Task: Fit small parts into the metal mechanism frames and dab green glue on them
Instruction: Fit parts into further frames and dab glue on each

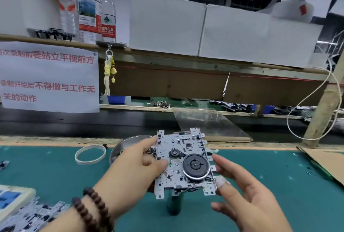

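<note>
The silver perforated metal mechanism frame (184, 163), carrying a large black round flywheel (196, 165) and a smaller black pulley (174, 152), is held in the air above the green mat surface (55, 172), roughly at the centre of the view and tilted toward the camera.

Left hand (135, 168): its grip closes on the frame's left edge, thumb pressed on the top face near the pulley, fingers passing behind the plate. A double strand of dark brown wooden beads (89, 207) sits at this wrist.

Right hand (242, 190): its grip is spread, fingers relaxed and only loosely bent. The fingertips lie at the frame's right edge; whether they touch it or stand just beside it cannot be told. One fingertip carries a white wrapping (221, 181).

Below the frame, a dark green cylindrical container (174, 204) stands upright on the surface, its top hidden by the frame.

Behind the left hand, a round shiny metal bowl (128, 144) holds small dark parts. Just left of it lies a white rubber ring (90, 154), flat on the surface.

In the lower left corner, a pile of further silver metal frames (29, 215) rests on the surface.

On the wooden shelf (167, 53) above stand three clear plastic water bottles (89, 8) with red labels. A white paper notice with red characters (48, 77) hangs from the shelf front.
</note>
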The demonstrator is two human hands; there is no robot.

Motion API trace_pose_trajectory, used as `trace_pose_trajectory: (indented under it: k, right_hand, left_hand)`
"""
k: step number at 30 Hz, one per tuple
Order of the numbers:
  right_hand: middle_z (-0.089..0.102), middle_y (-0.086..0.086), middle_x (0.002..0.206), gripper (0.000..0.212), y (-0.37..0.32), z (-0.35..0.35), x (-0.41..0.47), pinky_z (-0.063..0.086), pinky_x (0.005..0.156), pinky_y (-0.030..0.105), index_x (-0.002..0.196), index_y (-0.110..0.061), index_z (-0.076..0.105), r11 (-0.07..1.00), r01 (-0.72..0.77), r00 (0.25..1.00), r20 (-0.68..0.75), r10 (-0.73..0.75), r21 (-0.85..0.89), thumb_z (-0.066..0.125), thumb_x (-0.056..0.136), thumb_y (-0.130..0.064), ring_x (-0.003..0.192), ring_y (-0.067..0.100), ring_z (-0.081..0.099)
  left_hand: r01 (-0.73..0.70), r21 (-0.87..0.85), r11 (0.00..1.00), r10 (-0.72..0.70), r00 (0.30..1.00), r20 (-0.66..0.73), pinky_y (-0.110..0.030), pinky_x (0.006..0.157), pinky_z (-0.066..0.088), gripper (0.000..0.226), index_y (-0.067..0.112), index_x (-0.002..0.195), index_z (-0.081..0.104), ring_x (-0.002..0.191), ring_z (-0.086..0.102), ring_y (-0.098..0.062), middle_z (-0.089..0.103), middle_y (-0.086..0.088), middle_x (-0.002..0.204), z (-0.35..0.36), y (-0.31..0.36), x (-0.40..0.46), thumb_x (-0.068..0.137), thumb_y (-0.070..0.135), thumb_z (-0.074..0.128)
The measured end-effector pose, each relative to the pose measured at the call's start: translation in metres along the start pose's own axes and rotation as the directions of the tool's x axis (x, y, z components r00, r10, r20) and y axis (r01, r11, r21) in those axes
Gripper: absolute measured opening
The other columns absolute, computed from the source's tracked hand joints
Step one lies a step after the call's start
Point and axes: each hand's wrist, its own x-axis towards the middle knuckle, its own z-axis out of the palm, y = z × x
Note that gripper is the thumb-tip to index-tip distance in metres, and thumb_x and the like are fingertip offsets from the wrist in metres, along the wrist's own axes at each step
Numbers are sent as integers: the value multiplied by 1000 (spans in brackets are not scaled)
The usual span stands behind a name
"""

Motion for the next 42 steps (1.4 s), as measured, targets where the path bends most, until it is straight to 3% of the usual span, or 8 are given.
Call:
trace_pose_trajectory:
  k: [2, 8, 14, 17, 20, 27, 34, 42]
  right_hand:
    - [68, -1, 84, 40, 3, -6, 8, 51, 47, 19, 82, -24, 77, 1000, 23, 999, -26, -23, 18, 57, 82, 10, 51, 10, 60]
    - [67, -7, 78, 36, 9, -18, 31, 52, 50, 18, 93, -18, 72, 995, 33, 999, -40, -30, 90, 53, 84, 11, 53, 7, 61]
    - [64, 5, 92, 32, 26, -30, 72, 51, 46, 19, 95, -15, 71, 986, -87, 989, -103, 103, 145, 54, 85, 11, 61, 16, 63]
    - [65, 13, 91, 23, 31, -31, 98, 52, 43, 21, 97, -5, 65, 960, -141, 974, -141, 178, 240, 52, 87, 11, 65, 23, 63]
    - [69, 12, 65, 18, 30, -34, 126, 52, 43, 19, 84, 6, 63, 923, -144, 974, -116, 196, 356, 47, 90, 9, 48, 14, 64]
    - [73, 10, 79, 20, 34, -54, 181, 54, 53, 17, 84, 1, 69, 943, -142, 988, -16, 153, 301, 50, 90, 2, 62, 11, 69]
    - [72, 6, 72, 15, 63, -58, 214, 54, 55, 17, 87, 1, 66, 959, -170, 981, -57, 187, 224, 52, 90, 1, 60, 8, 67]
    - [72, 8, 75, 17, 90, -79, 236, 54, 54, 16, 85, 1, 67, 959, -229, 962, -111, 249, 167, 51, 90, 0, 61, 9, 68]
  left_hand:
    - [-16, -10, 1000, 16, 1000, 21, -10, 40, 26, 30, 44, 97, 45, 42, 31, -5, 42, 7, 47, 8, 2, 11, 89, 19, 58]
    - [110, -140, 984, -93, 988, 127, -32, 67, 38, 18, 29, 103, 53, 73, 45, -20, 57, -12, 79, 26, -3, 37, 91, 15, 53]
    - [373, -377, 848, -208, 887, 412, -23, 50, 52, 36, 15, 106, 65, 86, 48, -23, 66, -12, 113, 35, -20, 72, 83, -11, 55]
    - [426, -369, 826, -261, 870, 418, -23, 48, 52, 29, 12, 99, 67, 70, 50, -19, 63, -14, 95, 44, -21, 100, 84, -10, 55]
    - [403, -289, 868, -285, 882, 375, -18, 44, 48, 22, 10, 93, 64, 49, 49, -7, 57, -6, 80, 59, -15, 131, 88, -7, 51]
    - [365, -200, 909, -290, 901, 322, -16, 43, 47, 42, 5, 128, 46, 40, 53, -5, 59, -5, 82, 72, -17, 195, 88, -3, 56]
    - [390, -87, 917, -344, 882, 322, -14, 40, 45, 49, 0, 137, 38, 50, 63, -7, 58, -16, 105, 83, -51, 226, 90, -2, 53]
    - [421, -42, 906, -376, 848, 374, -13, 40, 43, 48, 2, 135, 40, 48, 60, -4, 61, -7, 90, 110, -96, 254, 90, 8, 57]
